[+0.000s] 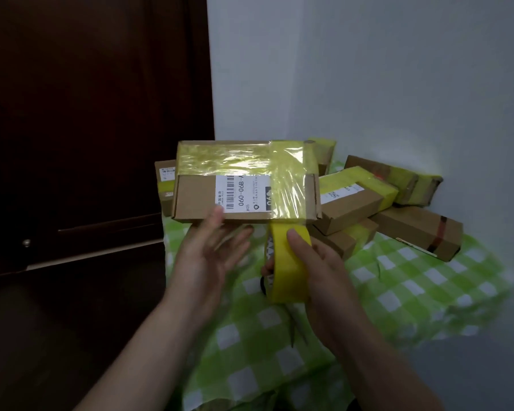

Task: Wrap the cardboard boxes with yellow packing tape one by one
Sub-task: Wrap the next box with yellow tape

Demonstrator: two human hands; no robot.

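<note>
Above green checked cloth [398,280]: cardboard box [196,197] raised, yellow tape across its top and right end. Left hand [208,250] palm up, fingers straight under the box's lower edge, thumb on its front. Right hand [324,271] curled round tape roll [279,274] just below box. Other boxes [353,200] piled behind.

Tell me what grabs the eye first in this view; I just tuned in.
The cardboard box raised at centre, shiny yellow tape across its top and right part, left hand under its lower edge. Just below it, the right hand grips the yellow tape roll. Behind on the right, a pile of taped boxes lies on the green checked cloth.
</note>
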